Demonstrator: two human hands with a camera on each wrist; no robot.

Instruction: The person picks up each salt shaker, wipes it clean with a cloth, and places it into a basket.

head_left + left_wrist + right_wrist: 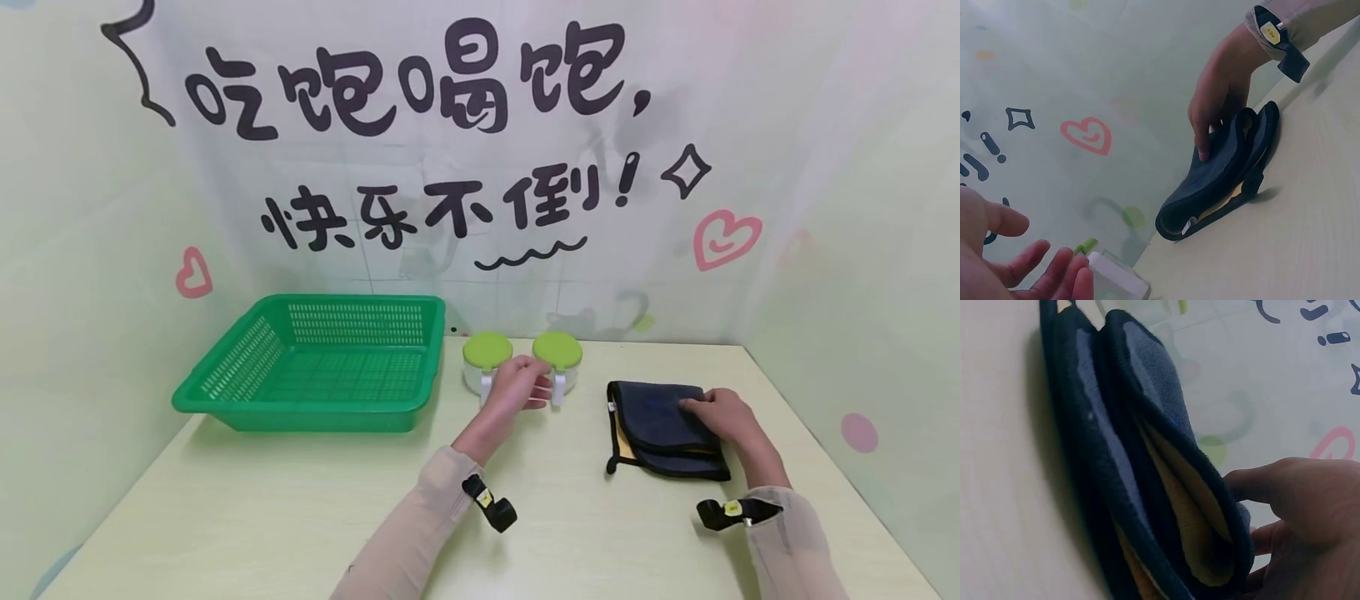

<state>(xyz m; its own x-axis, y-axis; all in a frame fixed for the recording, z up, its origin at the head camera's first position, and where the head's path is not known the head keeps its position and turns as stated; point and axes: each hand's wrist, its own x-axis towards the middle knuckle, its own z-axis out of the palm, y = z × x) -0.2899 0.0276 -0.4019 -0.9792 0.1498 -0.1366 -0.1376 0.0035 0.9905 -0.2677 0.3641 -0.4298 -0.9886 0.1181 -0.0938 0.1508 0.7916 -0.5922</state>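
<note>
A folded dark blue cloth (663,417) with black edging, a yellowish inner side and a hanging loop lies at the right of the table. My right hand (726,417) pinches its right-hand edge, the thumb on the upper layer. In the right wrist view the fingers pass behind the cloth (1154,369), partly hidden. Two clear jars with green lids and white handles stand at the back, a left jar (486,350) and a right jar (558,348). My left hand (517,385) is in front of them, fingers loosely bent, nothing held; whether it touches a jar I cannot tell.
A green plastic basket (300,407) with slotted walls stands at the back left of the pale table (300,508). Behind the table hangs a white printed sheet (450,158) with black lettering, and pale walls close off both sides.
</note>
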